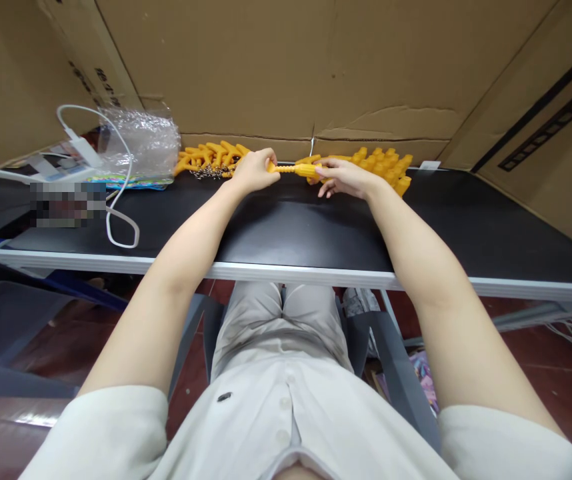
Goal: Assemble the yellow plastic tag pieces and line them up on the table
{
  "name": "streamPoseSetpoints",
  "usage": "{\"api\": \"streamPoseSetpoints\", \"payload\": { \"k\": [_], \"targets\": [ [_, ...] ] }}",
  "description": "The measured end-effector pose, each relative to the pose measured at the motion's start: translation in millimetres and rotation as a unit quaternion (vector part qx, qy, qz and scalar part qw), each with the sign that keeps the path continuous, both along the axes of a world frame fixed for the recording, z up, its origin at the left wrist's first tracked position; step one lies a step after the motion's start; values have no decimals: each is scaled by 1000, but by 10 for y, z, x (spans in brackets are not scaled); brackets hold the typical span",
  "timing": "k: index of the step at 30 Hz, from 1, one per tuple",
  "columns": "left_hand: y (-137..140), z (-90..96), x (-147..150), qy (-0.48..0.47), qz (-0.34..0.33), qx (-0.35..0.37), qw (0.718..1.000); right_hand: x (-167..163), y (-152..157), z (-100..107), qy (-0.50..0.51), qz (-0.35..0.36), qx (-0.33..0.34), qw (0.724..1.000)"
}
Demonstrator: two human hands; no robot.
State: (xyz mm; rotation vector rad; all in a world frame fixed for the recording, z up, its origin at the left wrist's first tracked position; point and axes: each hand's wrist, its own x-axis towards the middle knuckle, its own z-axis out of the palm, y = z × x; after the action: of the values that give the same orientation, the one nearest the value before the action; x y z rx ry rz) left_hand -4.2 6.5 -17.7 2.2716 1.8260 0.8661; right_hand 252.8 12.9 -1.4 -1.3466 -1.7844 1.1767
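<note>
A yellow plastic piece with a thin ribbed stem and a thicker ridged body [306,171] spans the gap between my hands, just above the black table. My left hand [255,171] pinches its stem end between thumb and fingers. At the thicker end, my right hand [345,177] grips with thumb and index finger, the other fingers loosely spread. Beside my left hand lies a pile of yellow branching pieces [216,155] with small metal chains or rings [210,173]. Behind my right hand stands a cluster of yellow knobbed pieces [383,165], partly covered by the hand.
Cardboard walls [266,67] enclose the back and sides of the black tabletop [306,233]. At left are a clear plastic bag [139,143], a white charger [85,152] and a looping white cable [125,223]. A metal edge [306,272] runs along the table's front.
</note>
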Motion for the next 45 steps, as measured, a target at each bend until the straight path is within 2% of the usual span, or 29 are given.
{"api": "streamPoseSetpoints", "payload": {
  "k": [3, 6, 21, 28, 36, 41, 45],
  "targets": [
    [5, -6, -10, 6, 5, -3, 1000, 24, 56, -51, 61, 6, 4, 998],
    [8, -19, -22, 13, -3, 4, 1000, 41, 110, -88, 81, 26, 2, 996],
    [-12, -27, -14, 24, -17, 2, 1000, -48, 186, -146, 15, -18, -13, 1000],
    [37, -55, -31, 27, -20, 1, 999, -50, 206, -162, 4, -17, -15, 1000],
    [47, -36, -49, 16, -22, -5, 1000, -27, 164, -71, -4, -1, -71, 997],
    [9, -10, -48, 13, -13, -15, 1000, 36, 82, -54, 70, 20, -26, 997],
    [24, -21, -63, 15, -18, -6, 1000, 73, 102, -78, 83, 30, -6, 996]
  ]
}}
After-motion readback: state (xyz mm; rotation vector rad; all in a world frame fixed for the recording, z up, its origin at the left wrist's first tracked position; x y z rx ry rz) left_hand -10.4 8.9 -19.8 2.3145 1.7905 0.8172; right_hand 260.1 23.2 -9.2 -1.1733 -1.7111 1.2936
